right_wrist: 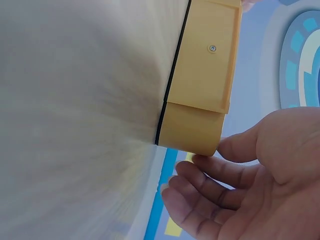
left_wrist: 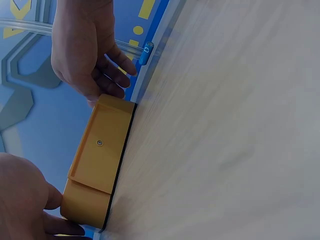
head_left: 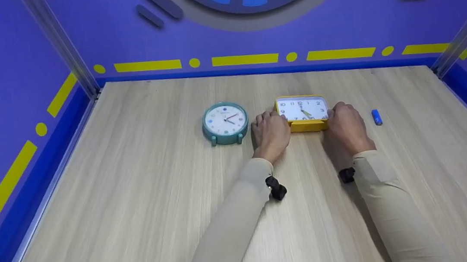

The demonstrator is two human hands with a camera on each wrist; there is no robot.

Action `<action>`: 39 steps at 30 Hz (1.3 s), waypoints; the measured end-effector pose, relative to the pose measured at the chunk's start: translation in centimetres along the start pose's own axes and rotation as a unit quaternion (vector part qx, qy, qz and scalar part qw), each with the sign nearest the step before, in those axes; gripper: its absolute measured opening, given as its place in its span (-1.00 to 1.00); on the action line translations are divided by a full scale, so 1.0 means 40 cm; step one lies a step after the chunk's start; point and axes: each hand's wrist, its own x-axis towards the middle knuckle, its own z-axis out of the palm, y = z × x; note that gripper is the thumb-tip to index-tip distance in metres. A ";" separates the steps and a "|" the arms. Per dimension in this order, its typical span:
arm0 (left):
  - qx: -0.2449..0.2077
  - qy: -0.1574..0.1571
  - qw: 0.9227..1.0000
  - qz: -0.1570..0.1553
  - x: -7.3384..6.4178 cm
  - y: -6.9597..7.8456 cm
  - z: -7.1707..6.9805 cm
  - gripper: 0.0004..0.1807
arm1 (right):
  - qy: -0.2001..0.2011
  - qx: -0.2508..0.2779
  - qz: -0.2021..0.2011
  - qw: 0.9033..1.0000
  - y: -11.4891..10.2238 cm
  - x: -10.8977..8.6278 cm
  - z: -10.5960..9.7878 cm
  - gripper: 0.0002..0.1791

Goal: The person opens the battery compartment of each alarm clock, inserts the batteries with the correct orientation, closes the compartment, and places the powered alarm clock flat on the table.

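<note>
A yellow rectangular alarm clock [head_left: 302, 108] lies on the table with its white dial facing up. At its left end my left hand [head_left: 272, 134] grips the case between thumb and fingers. My right hand [head_left: 348, 127] pinches the opposite end. In the left wrist view the clock's plain yellow side [left_wrist: 95, 160] shows a screw, spanning between both hands. The right wrist view has the thumb and index finger of my right hand [right_wrist: 250, 175] at the case's corner, the other fingers curled below. Just left of my left hand lies a round teal clock [head_left: 225, 121], dial up.
A small blue battery [head_left: 376, 117] lies right of my right hand. The wooden table [head_left: 136, 193] is bounded by a blue back wall [head_left: 232, 40] and side panels with metal corner posts.
</note>
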 end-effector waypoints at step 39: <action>0.156 -0.070 0.982 0.079 -0.153 -0.041 -0.086 -0.67 | -0.057 -0.139 -0.128 0.980 -0.024 -0.147 -0.034 -0.77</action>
